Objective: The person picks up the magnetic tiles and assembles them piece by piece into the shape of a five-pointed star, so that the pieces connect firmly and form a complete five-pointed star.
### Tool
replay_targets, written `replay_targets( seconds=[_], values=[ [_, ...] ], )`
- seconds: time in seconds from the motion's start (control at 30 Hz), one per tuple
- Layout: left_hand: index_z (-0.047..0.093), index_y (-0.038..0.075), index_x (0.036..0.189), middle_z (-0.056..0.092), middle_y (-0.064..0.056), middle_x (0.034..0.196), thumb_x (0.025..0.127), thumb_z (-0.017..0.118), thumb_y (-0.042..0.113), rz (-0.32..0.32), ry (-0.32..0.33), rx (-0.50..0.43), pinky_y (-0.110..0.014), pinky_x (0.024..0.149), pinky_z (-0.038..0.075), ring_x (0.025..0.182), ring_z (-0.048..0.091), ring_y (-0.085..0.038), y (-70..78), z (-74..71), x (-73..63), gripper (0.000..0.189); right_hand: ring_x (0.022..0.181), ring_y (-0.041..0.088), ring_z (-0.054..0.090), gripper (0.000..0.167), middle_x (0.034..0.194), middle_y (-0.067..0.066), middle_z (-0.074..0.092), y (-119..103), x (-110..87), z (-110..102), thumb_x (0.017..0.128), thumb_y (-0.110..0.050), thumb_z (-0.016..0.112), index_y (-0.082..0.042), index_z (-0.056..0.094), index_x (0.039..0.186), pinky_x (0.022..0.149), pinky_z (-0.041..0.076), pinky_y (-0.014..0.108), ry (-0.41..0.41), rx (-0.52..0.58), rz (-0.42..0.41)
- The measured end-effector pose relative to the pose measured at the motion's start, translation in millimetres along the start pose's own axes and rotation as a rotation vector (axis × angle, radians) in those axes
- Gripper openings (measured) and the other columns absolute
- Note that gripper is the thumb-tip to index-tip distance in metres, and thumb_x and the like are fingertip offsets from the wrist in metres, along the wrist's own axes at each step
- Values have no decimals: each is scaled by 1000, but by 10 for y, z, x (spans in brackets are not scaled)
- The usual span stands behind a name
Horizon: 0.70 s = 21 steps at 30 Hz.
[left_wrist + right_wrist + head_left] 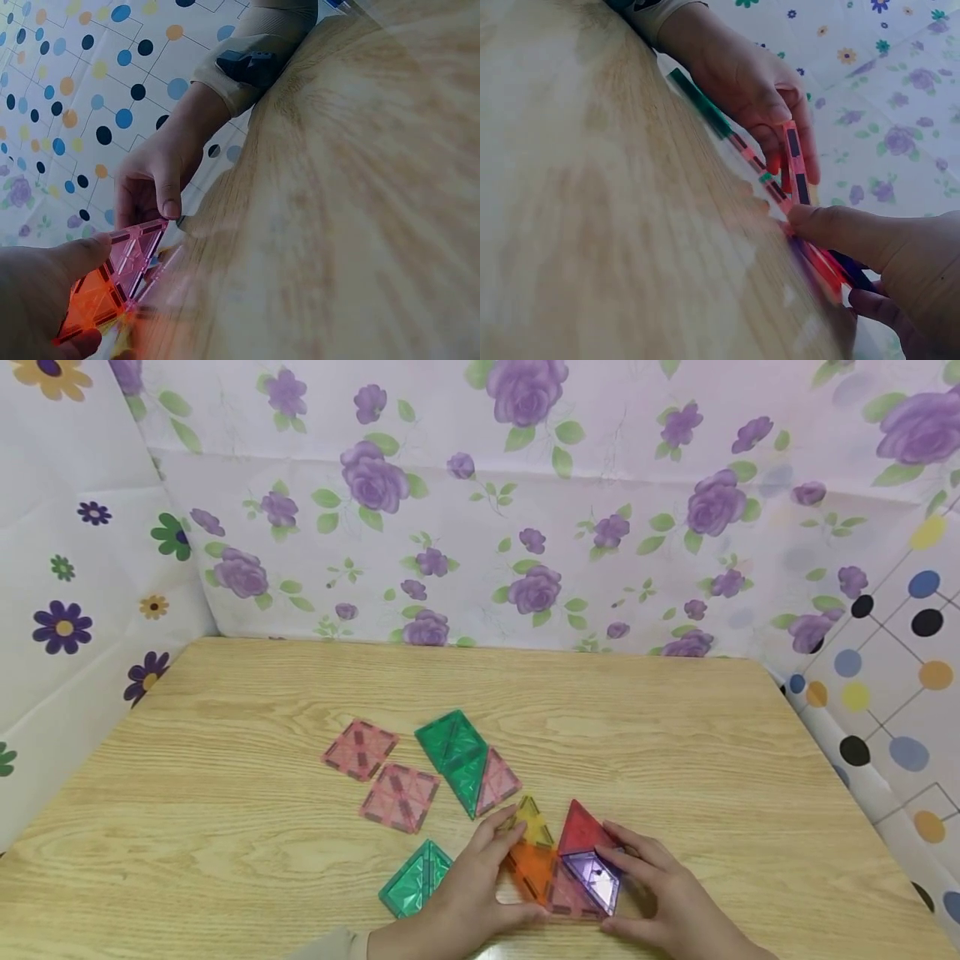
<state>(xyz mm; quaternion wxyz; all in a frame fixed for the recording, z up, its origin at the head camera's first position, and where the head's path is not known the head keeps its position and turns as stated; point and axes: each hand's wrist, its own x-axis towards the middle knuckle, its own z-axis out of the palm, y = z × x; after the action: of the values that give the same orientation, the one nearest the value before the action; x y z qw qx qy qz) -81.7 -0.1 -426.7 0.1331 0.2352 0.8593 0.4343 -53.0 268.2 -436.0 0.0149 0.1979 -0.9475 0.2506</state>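
Low over the table's near side, both hands hold a joined group of translucent magnetic tiles. My left hand (468, 889) grips its left side, the thumb at the lower edge and the fingers at an orange triangle tile (532, 868) and a yellow tile (529, 817). On the right, my right hand (671, 897) pinches a purple tile (596, 878), its fingers reaching over a red tile (579, 828). A pink tile (567, 895) sits between the two hands at the bottom. The left wrist view shows the pink tile (139, 251) tilted up from the table.
Beyond the left hand lie two pink squares made of triangles, one farther back (360, 750) and one nearer (401, 798). Green tiles (453, 743) join a pink triangle (498, 781) behind the group. Another green pair (411, 885) lies left of the left hand, partly hidden by it.
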Motion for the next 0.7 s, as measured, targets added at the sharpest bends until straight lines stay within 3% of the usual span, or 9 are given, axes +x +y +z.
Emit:
replay_targets(
  seconds=[0.2, 0.4, 0.47, 0.57, 0.63, 0.7],
  values=[
    [39, 2, 145, 24, -12, 157, 74, 82, 40, -46, -19, -57, -47, 105, 42, 139, 36, -36, 3, -9, 11, 92, 125, 25, 48, 67, 147, -1, 45, 23, -10, 24, 73, -56, 75, -26, 59, 132, 92, 53, 36, 24, -35, -21],
    [38, 2, 145, 32, -21, 149, 74, 83, 30, -71, -39, -221, -27, 94, 51, 120, 54, -29, -11, -14, 15, 89, 126, 24, 50, 73, 146, -4, 46, -9, -10, 39, 71, -60, 73, -24, 59, 132, 91, 53, 43, 76, -47, -11],
    [36, 2, 145, 37, -19, 143, 76, 83, 25, -82, -59, -337, -22, 89, 52, 110, 60, -24, -23, -11, 19, 87, 126, 24, 50, 74, 146, -5, 46, -11, -7, 39, 70, -61, 72, -24, 58, 133, 93, 53, 40, 88, -42, -6],
    [36, 0, 144, 44, -17, 135, 81, 77, 19, -117, -69, -577, -19, 86, 53, 108, 63, -22, -38, 1, 28, 78, 125, 20, 52, 74, 146, -4, 45, 2, -2, 40, 69, -60, 74, -26, 58, 133, 96, 51, 29, 107, -13, -6],
    [38, -2, 142, 46, -19, 134, 87, 71, 15, -149, -55, -730, -21, 83, 55, 109, 63, -24, -48, 6, 35, 67, 125, 11, 52, 72, 146, -2, 45, 13, 4, 38, 69, -56, 76, -27, 58, 133, 96, 47, 20, 114, 33, -1],
    [42, -2, 139, 49, -22, 135, 90, 66, 12, -164, -17, -809, -23, 83, 56, 113, 62, -26, -52, 11, 41, 56, 122, 0, 51, 70, 146, 4, 45, 24, 13, 36, 71, -46, 79, -23, 58, 133, 91, 48, 15, 122, 137, -9]
  ],
)
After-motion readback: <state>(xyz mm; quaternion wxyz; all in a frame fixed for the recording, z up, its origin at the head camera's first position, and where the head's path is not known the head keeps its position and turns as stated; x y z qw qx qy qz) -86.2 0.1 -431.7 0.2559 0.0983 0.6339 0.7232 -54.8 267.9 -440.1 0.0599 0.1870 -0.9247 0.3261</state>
